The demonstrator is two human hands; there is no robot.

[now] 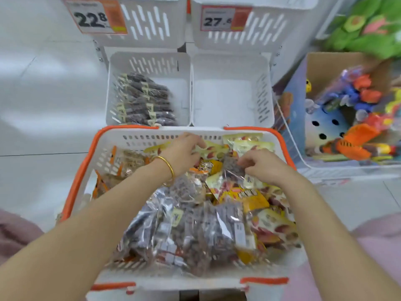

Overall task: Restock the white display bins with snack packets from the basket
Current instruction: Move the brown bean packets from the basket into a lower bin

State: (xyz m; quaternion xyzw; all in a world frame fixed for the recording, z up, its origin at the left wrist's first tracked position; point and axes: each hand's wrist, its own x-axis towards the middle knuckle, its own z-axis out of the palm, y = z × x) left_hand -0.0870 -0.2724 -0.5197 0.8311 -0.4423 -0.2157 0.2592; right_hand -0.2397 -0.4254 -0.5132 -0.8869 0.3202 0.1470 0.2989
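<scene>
Dark packet (233, 167) pinched by right hand (263, 167); left hand (181, 153) grip unclear, fingertips hidden among yellow packets (217, 151).

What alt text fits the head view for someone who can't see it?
A left hand and right hand reach into a white basket of snack packets; the right hand pinches a dark packet. Beyond, the left bin holds dark packets; the right bin looks empty.

Both forearms (108, 209) are bare as far as the picture shows them. At the wrist of the left hand (182, 153) there is a thin gold bangle (167, 165), smooth, round and shiny. The right hand (264, 168) is bare too. Soft pink cloth (379, 246) of the clothing shows at both lower corners.
</scene>
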